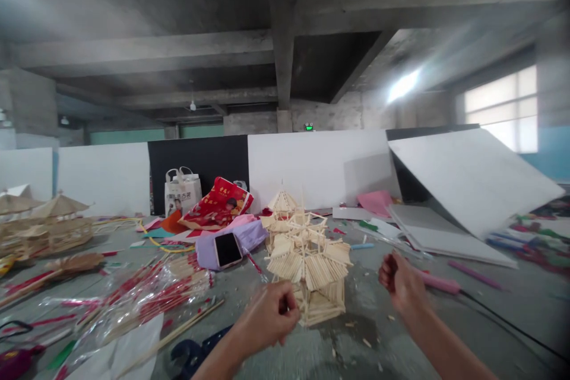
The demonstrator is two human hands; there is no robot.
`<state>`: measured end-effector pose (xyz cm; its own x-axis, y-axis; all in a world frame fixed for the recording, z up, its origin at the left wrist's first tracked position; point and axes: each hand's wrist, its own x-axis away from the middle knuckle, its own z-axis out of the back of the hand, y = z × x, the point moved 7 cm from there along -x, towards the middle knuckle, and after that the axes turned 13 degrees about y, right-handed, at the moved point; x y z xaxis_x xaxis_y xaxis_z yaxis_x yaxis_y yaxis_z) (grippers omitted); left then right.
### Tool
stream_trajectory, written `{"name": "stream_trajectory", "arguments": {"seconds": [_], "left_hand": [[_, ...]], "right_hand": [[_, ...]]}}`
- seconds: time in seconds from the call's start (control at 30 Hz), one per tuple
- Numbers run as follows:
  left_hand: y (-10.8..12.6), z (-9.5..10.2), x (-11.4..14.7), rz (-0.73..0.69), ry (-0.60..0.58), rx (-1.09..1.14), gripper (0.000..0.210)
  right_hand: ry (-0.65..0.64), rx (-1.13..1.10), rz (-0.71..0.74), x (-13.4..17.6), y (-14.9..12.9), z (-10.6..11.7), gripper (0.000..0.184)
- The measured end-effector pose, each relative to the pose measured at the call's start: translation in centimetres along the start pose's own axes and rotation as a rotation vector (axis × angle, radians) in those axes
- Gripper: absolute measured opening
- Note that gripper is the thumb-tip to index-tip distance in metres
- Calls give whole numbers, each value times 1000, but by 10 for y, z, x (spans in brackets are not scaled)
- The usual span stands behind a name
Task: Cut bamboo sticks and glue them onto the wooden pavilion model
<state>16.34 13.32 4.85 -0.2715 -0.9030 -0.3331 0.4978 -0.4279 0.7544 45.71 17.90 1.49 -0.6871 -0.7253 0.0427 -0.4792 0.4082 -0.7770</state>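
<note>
A pavilion model of pale wooden sticks [307, 261] stands on the grey table in front of me, with pleated stick roofs. My left hand [271, 312] is closed, thumb and fingers pressed together, at the model's lower left side; whether it touches the model I cannot tell. To the right of the model, apart from it, my right hand [403, 279] is raised with its fingers curled in. Anything inside either hand is hidden. Behind my right wrist lies a pink tool [439, 282] with a black cord.
Bundled sticks in clear plastic [173, 291] lie left. A phone [228, 249] rests on purple paper beside the model. Dark-handled pliers [200, 350] lie near my left forearm. White boards [449, 237] lean and lie at right. More stick pavilions [57, 222] stand far left.
</note>
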Motion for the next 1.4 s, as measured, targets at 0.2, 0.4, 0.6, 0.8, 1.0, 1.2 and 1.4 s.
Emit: {"name": "stream_trajectory", "arguments": {"seconds": [0.2, 0.4, 0.6, 0.8, 1.0, 1.2, 1.4], "left_hand": [[8, 22, -8, 17, 156, 337, 14], [-2, 49, -13, -35, 381, 273, 21], [22, 52, 0, -255, 544, -52, 16], [47, 43, 7, -246, 603, -147, 16], [47, 67, -17, -129, 638, 37, 19], [22, 99, -48, -32, 674, 160, 21], [-22, 104, -50, 45, 634, 183, 28]], "right_hand": [[31, 33, 11, 0, -1, 2, 33], [4, 67, 97, 2, -3, -2, 33], [-25, 138, 221, 15, -13, -10, 37], [-81, 198, 310, 29, -23, -19, 44], [-95, 204, 329, 32, -26, -20, 41], [-91, 206, 299, 29, -25, -19, 41], [-94, 253, 284, 28, -19, -18, 42]]}}
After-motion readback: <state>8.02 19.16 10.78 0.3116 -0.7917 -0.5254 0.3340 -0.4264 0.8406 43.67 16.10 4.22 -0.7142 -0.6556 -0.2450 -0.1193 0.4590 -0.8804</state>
